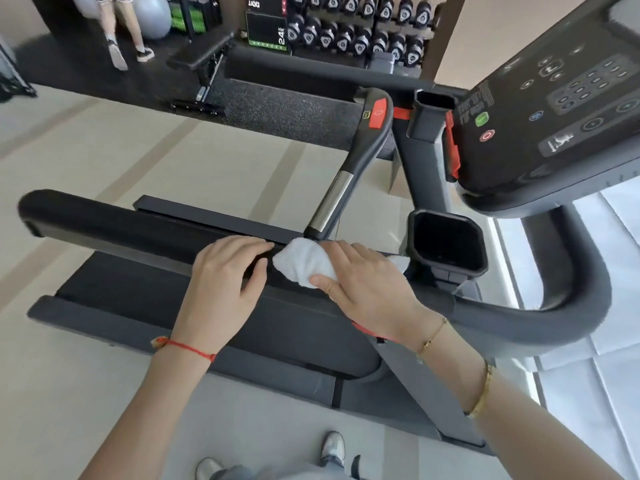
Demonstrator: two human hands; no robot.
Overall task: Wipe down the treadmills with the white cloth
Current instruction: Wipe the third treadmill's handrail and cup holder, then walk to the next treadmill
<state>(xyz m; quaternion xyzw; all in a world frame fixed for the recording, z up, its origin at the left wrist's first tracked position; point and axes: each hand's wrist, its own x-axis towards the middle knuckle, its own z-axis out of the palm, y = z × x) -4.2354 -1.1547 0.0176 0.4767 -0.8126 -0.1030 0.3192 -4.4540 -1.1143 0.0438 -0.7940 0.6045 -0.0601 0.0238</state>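
Pressing the white cloth (pixel 304 263) down on the treadmill's (pixel 207 306) black side rail (pixel 121 223), the right hand (pixel 363 282) lies over the bunched fabric, fingers spread and thumb against its near edge. Just beside it, the left hand (pixel 225 268) rests on the same rail, loosely curled over the top, fingertips nearly touching the cloth. The console (pixel 554 116) rises to the right, a cup holder (pixel 446 240) beneath it.
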